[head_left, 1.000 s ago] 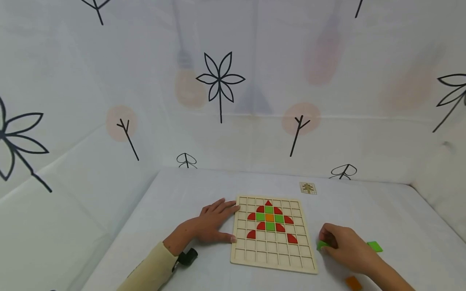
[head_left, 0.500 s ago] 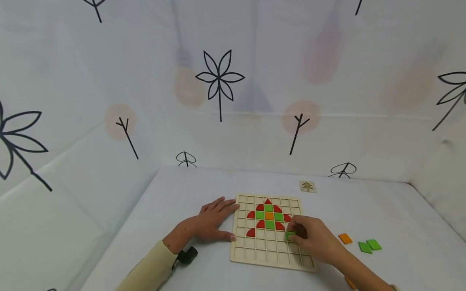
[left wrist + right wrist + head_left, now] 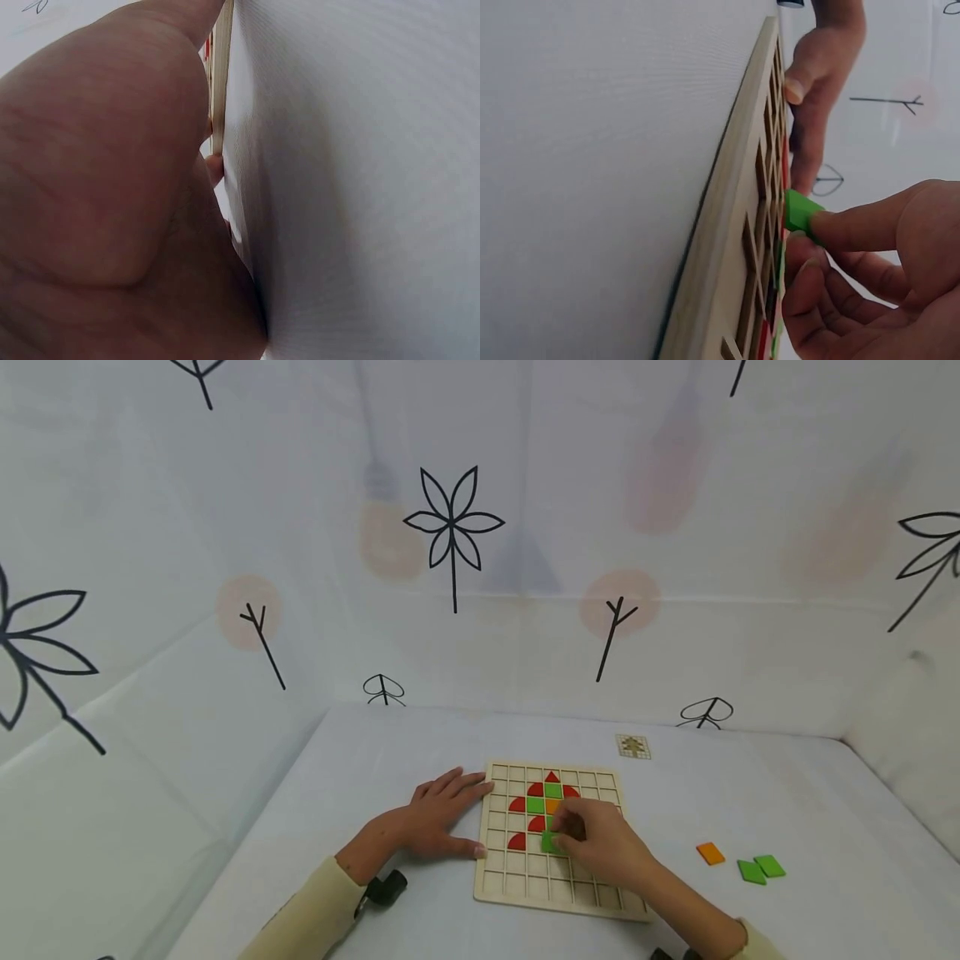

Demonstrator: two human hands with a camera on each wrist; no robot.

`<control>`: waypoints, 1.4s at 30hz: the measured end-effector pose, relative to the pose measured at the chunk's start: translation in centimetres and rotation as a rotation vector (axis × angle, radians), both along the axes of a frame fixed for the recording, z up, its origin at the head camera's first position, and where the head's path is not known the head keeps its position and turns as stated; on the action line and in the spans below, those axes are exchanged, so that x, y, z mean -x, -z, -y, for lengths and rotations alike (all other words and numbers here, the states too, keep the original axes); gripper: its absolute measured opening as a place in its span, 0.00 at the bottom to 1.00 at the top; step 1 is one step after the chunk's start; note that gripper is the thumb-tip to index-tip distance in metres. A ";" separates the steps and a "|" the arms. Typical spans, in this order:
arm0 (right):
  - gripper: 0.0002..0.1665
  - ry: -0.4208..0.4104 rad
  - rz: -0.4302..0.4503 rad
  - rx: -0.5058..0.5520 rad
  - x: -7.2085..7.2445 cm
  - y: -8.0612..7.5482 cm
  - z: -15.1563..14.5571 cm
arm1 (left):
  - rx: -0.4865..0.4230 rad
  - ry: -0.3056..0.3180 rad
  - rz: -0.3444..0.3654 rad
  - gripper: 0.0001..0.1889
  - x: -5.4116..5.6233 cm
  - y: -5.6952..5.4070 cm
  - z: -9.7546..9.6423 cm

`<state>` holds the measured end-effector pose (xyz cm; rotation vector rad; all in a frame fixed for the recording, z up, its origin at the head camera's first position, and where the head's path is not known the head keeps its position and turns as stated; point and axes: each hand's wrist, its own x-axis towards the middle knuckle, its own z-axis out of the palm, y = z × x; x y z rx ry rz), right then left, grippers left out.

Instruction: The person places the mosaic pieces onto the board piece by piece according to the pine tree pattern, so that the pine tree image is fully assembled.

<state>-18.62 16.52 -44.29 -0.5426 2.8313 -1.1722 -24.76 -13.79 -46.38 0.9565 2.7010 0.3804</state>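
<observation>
A wooden grid board lies on the white cloth. Set in its cells are a red triangle, red quarter-round tiles, green square tiles and an orange tile. My right hand pinches a green square tile between thumb and fingers, over a cell below the green column. In the right wrist view this tile stands tilted, one edge close to the board's face. My left hand lies spread at the board's left edge, thumb and fingertips against it. My right hand hides some right-side tiles.
Right of the board lie an orange tile and two green tiles. A small patterned card lies behind the board, to the right. White printed cloth rises at the back and sides.
My right hand has carried the green tile leftward from beside the board to over its middle column. The loose tiles at right have come into view. My left hand has stayed put.
</observation>
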 end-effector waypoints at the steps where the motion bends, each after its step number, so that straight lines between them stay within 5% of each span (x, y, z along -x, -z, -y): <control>1: 0.10 -0.003 -0.001 0.005 0.1 0.1 0.2 | -0.001 0.001 0.002 0.52 0.0 -0.1 0.0; 23: 0.09 0.017 -0.020 -0.047 0.7 0.6 2.2 | -0.005 -0.005 -0.003 0.52 0.0 0.1 0.1; 42: 0.09 0.090 -0.044 -0.026 -1.1 -0.5 -0.7 | 0.002 -0.005 -0.005 0.52 0.1 0.2 0.0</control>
